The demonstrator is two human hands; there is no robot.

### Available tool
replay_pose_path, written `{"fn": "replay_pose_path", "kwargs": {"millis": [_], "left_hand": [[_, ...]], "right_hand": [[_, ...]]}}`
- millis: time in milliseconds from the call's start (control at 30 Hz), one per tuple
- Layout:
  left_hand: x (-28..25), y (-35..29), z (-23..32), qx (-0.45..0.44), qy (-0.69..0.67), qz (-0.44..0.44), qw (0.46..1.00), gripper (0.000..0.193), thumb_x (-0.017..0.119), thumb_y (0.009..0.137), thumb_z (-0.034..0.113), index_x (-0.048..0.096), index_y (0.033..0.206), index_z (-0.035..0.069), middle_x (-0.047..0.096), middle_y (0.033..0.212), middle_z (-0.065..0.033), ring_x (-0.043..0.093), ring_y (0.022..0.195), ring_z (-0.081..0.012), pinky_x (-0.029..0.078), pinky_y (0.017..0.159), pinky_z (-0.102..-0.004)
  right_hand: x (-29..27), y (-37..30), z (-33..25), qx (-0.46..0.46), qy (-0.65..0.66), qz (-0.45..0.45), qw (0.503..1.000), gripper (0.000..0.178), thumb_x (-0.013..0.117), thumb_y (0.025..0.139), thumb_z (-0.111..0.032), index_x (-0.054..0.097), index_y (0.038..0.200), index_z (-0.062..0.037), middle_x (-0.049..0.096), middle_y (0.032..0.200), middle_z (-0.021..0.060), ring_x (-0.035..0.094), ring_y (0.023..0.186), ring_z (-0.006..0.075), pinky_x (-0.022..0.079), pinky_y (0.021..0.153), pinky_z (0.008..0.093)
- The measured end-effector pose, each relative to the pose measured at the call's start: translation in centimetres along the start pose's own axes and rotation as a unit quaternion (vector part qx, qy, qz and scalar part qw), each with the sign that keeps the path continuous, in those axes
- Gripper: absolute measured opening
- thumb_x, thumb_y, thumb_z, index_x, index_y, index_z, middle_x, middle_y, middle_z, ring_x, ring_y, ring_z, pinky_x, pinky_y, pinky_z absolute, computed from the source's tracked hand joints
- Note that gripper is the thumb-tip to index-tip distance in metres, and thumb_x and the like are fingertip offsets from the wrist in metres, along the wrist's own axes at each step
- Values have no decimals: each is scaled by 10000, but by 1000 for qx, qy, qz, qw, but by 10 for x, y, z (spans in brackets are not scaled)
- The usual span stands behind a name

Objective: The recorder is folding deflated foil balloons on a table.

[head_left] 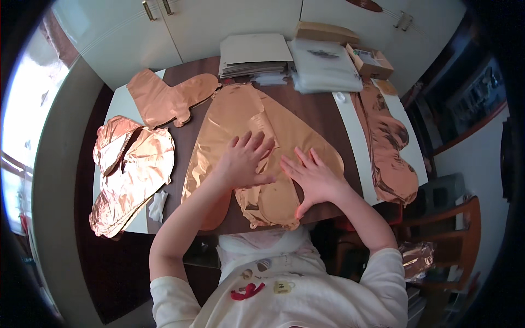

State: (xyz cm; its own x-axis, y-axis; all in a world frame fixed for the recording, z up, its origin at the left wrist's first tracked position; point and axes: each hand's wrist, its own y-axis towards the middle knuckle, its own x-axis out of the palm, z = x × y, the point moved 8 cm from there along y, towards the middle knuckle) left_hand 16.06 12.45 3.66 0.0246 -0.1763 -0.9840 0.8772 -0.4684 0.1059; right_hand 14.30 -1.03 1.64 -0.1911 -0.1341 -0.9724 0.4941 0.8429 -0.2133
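A large flat rose-gold foil balloon (306, 131) lies across the middle of the table, with a folded flap near its centre. My left hand (247, 159) is spread over its middle, fingers apart and pointing away from me. To the right, my right hand (314, 176) is also spread, its thumb toward the near edge and its fingers over the foil. Neither hand grips anything. Whether the palms press on the foil or hover just above it, I cannot tell. A narrower foil part (273, 205) reaches toward the table's near edge between my forearms.
More flat foil balloons lie at the far left (164, 98), near left (147, 158) and right (383, 142). At the back stand stacked cardboard sheets (254, 52), clear plastic bags (325, 65) and a small open box (372, 60). A crumpled white tissue (157, 206) lies near left; a wooden chair (470, 235) stands right.
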Motion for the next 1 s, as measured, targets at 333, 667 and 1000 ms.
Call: {"fn": "replay_pose_path", "kwargs": {"millis": [333,667,1000], "left_hand": [[21,-5,-4,-5,31,17,999,963,552,624,756,372,1386,195,323,1432,-139,274,1315,-399,245,1038,-543],[23,-3,-6,-8,25,-8,1000,968,561,628,741,345,1402,201,296,1449,-139,246,1328,-404,225,1040,-565],[23,-4,-4,-7,24,-21,999,1042,577,576,768,326,1410,196,285,1453,-144,237,1331,-408,228,1037,-569]], "right_hand": [[4,-3,10,-21,97,92,991,1046,621,633,-681,269,1426,-96,253,1487,58,148,1386,320,119,1102,540],[-8,-19,4,-50,85,227,969,454,629,788,-410,614,1163,-154,551,1265,-27,416,1262,242,256,1069,508],[-8,-11,2,-27,64,131,989,951,665,566,-649,462,1312,-96,439,1372,17,334,1307,256,193,1081,533]]}}
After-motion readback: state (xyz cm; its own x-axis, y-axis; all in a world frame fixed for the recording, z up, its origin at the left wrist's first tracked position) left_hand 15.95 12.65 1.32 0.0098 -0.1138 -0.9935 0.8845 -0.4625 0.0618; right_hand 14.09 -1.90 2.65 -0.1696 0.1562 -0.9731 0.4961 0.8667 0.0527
